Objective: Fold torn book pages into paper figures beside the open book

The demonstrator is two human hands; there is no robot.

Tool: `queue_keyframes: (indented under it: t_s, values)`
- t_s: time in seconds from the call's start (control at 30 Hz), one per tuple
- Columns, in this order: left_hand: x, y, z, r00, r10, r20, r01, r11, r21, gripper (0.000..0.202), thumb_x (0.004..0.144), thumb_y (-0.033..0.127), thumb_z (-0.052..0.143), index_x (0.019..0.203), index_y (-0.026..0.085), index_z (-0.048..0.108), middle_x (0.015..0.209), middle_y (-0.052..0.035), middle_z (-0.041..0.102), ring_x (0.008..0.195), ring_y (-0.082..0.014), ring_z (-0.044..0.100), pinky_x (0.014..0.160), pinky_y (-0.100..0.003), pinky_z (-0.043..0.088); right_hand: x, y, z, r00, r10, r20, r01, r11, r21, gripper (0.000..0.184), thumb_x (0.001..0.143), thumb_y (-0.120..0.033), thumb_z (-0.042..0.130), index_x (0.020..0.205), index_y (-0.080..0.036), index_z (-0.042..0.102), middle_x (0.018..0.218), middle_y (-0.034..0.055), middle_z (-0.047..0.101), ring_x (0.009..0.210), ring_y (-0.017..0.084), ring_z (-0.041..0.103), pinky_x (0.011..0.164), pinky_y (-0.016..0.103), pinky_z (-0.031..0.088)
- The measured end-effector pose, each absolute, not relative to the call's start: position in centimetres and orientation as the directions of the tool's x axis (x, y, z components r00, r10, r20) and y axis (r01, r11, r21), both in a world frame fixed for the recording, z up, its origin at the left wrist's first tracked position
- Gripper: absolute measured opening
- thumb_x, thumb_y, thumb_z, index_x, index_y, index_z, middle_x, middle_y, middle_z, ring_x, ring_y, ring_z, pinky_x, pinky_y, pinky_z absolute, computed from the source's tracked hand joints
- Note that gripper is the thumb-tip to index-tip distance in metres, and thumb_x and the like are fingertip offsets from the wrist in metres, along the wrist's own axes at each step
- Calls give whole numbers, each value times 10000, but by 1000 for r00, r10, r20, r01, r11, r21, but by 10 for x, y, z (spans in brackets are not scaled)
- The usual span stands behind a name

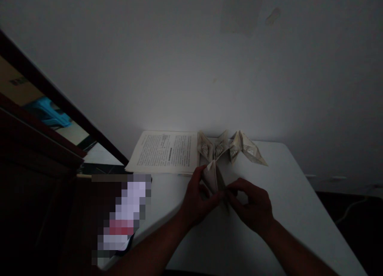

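Both my hands work a folded piece of printed paper (213, 176) above a white table (293, 204). My left hand (196, 200) grips the paper's left side, fingers curled round it. My right hand (251, 204) pinches its lower right edge. The paper stands up between the two hands as a pointed fold. Just behind it, two finished folded paper shapes rest on the table: one (213, 147) near the middle, another (247, 149) to its right.
A stack of printed pages (166, 152) lies flat at the table's back left. A pixelated object (124, 216) sits at the table's left edge. Dark wooden furniture (38, 176) stands at the left, a pale wall behind.
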State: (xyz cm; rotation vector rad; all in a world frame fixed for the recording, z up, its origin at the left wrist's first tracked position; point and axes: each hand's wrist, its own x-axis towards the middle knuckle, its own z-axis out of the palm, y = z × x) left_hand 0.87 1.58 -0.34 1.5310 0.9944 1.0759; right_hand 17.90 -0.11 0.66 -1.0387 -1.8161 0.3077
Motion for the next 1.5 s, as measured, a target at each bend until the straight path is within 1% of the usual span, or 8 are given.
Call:
queue_keyframes:
  t_s: [0.33, 0.63, 0.73, 0.87, 1.07, 1.2, 1.37, 1.5]
  values:
    - [8, 17, -7, 275, 950, 147, 103, -182, 978, 661, 715, 363, 684, 1254, 200, 339, 1103, -83, 523, 782, -158, 542, 614, -260, 474, 185, 3, -1, -221, 727, 650, 470, 663, -583, 231, 818, -68, 513, 981, -195, 615, 905, 67, 611, 793, 146, 607, 665, 260, 502]
    - [8, 12, -3, 297, 941, 161, 236, -236, 943, 739, 653, 332, 739, 1280, 236, 361, 1189, -90, 507, 797, -172, 555, 637, -280, 482, 180, 6, 0, -367, 825, 429, 489, 564, -666, 229, 830, -165, 487, 1006, -209, 629, 1044, 95, 580, 925, 196, 589, 780, 318, 499]
    - [8, 12, -1, 289, 941, 176, 219, -244, 945, 794, 595, 331, 783, 1278, 235, 390, 1233, -104, 499, 951, -238, 551, 735, -323, 492, 180, 7, 1, -375, 838, 397, 455, 539, -708, 267, 778, -108, 484, 963, -207, 650, 1027, 88, 614, 927, 212, 598, 819, 353, 487]
    - [6, 18, -2, 282, 942, 182, -10, -187, 982, 702, 640, 335, 760, 1257, 217, 445, 1286, -118, 498, 1125, -277, 493, 859, -360, 457, 183, 5, 3, -346, 911, 222, 346, 344, -873, 303, 722, -57, 469, 921, -178, 662, 873, 50, 670, 803, 200, 621, 724, 324, 505]
    - [3, 33, -10, 282, 954, 100, -427, 32, 904, 428, 788, 287, 622, 1182, 138, 547, 1177, -156, 602, 956, -248, 605, 809, -396, 481, 185, 5, -1, -332, 940, -82, 1, -87, -996, 214, 794, -224, 523, 949, -120, 628, 578, -10, 580, 405, 97, 495, 348, 189, 403]
    - [2, 33, -8, 341, 938, 59, -426, 98, 899, 339, 819, 259, 596, 1120, 105, 619, 1063, -140, 660, 949, -230, 608, 875, -384, 445, 185, 3, -2, -424, 888, -175, -226, -291, -930, 322, 782, -355, 580, 958, -87, 609, 545, 4, 590, 321, 88, 481, 266, 170, 369]
    - [4, 30, -3, 390, 919, 57, -386, 107, 916, 355, 838, 305, 579, 1138, 120, 621, 1107, -129, 644, 1023, -242, 580, 912, -379, 422, 187, -2, -2, -558, 772, -306, -234, -499, -834, 387, 720, -398, 625, 902, -57, 610, 437, 22, 596, 239, 103, 462, 232, 175, 365]
    - [3, 30, -2, 423, 904, 53, -340, 104, 935, 393, 858, 364, 539, 1164, 127, 606, 1087, -126, 648, 974, -232, 592, 872, -364, 438, 187, -5, -5, -627, 720, -297, -298, -574, -763, 451, 725, -447, 604, 947, -55, 592, 296, -24, 516, 177, 100, 379, 235, 199, 379]
